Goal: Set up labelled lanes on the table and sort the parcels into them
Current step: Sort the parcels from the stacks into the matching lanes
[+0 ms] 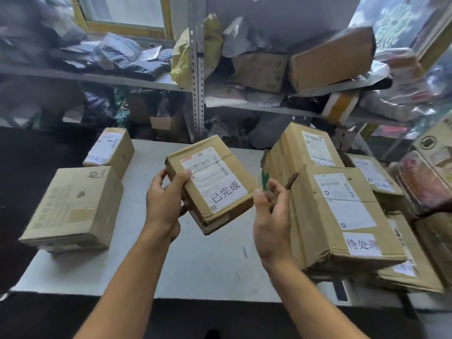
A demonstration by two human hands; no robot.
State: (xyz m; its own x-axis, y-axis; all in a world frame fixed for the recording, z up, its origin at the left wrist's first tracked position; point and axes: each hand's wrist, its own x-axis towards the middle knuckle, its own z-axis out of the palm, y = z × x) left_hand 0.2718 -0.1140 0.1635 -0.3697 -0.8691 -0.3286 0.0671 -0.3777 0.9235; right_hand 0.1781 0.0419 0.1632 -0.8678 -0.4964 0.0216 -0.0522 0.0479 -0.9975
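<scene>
Forearms reached forward from the bottom edge over the pale counter (195, 265). Left hand (163, 204) held a small flat parcel (212, 182) up above the middle of the counter, tilted; its grip was closed on the parcel's left edge, thumb on the top face near the shipping label, fingers underneath. The parcel's white label read 已完成. Right hand (271, 216) sat just beside the parcel's right corner, grip loosely open with fingers half curled; whether it touched the parcel could not be told. A small green scrap (264, 178) showed at its fingertips; could not tell whether it was pinched.

To the right, a large box (342, 216) lay on a stack at the counter's right side, with a white tag reading 待处理 (363, 244). Behind it stood another labelled box (310, 145). To the left, a plain brown box (73, 206) rested at the counter's left edge, and a smaller labelled box (110, 149) sat behind it, near the far corner.

Beyond the counter, metal shelves (198, 77) carried cartons and plastic mail bags in loose heaps.
</scene>
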